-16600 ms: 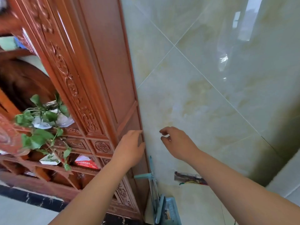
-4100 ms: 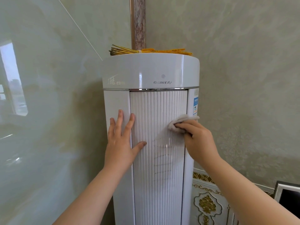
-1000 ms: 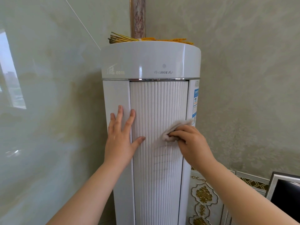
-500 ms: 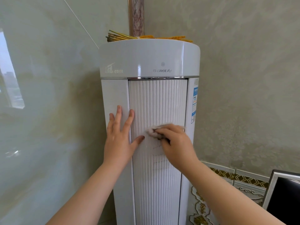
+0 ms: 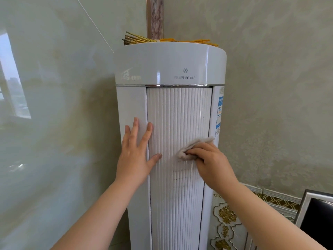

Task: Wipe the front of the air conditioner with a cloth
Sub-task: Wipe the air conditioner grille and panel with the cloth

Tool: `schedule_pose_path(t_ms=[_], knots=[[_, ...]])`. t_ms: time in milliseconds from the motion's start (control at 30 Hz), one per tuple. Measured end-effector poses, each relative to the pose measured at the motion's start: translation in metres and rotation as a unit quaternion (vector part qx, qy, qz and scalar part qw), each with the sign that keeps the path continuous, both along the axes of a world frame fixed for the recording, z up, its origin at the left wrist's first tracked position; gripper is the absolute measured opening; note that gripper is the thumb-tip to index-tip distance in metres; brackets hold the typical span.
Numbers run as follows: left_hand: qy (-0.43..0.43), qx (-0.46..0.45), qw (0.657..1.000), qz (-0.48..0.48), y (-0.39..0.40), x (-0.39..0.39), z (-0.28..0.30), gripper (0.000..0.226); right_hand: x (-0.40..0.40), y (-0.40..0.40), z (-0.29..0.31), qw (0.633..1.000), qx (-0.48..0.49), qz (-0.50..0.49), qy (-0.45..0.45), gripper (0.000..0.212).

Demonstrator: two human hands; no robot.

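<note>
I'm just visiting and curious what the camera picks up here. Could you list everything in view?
Air conditioner: one, white, floor-standing, in the corner, ribbed front panel.
Cloth: one, off-white, pressed on the ribbed panel's right side.
Bundle of sticks: one, yellow-brown, lying on top of the air conditioner.
Energy label: one, blue and white, on the unit's right edge.
Corner trim: one, brown marbled, vertical, behind the unit.
Wainscot panel: one, white with gold ornament, low right.
Framed screen: one, black with silver frame, bottom right.
Left hand: one, flat on the front, fingers spread.
Right hand: one, gripping the cloth.
</note>
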State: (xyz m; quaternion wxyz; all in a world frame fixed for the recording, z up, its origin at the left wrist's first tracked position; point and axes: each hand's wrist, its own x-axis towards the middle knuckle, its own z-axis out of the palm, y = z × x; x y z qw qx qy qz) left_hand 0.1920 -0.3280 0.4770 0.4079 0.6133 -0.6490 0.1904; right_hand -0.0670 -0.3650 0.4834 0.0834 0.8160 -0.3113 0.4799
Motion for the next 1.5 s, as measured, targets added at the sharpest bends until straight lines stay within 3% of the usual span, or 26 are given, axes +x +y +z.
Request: schedule_pose_path(t_ms=[167, 367, 533, 733, 867, 1033, 1267, 1500], knots=[[0.003, 0.011, 1.0, -0.004, 0.0, -0.001, -0.003, 0.115, -0.024, -0.01, -0.007, 0.992, 0.085, -0.056, -0.08, 0.032], [0.005, 0.01, 1.0, -0.005, 0.0, -0.002, -0.005, 0.117, 0.0, 0.002, -0.011, 0.986, 0.116, -0.015, -0.121, 0.034], [0.01, 0.011, 1.0, 0.002, 0.002, -0.005, -0.005, 0.118, 0.03, 0.012, -0.011, 0.996, 0.054, 0.024, -0.068, 0.029], [-0.008, 0.018, 1.0, 0.004, 0.003, -0.002, -0.006, 0.13, 0.055, 0.023, -0.017, 0.995, -0.012, 0.057, 0.075, 0.03], [-0.009, 0.016, 1.0, 0.004, 0.004, -0.001, -0.008, 0.127, 0.04, 0.014, -0.016, 0.994, -0.025, 0.057, 0.089, 0.032], [0.005, 0.011, 1.0, -0.002, 0.003, -0.002, -0.01, 0.117, 0.01, 0.0, -0.023, 0.999, -0.016, 0.024, 0.044, 0.033], [0.011, 0.02, 1.0, -0.002, 0.004, -0.003, -0.012, 0.121, -0.02, -0.012, -0.035, 0.991, 0.081, -0.041, -0.098, 0.031], [0.008, 0.011, 1.0, -0.002, 0.003, -0.004, -0.015, 0.119, 0.018, 0.009, -0.033, 0.998, 0.036, -0.003, -0.046, 0.027]])
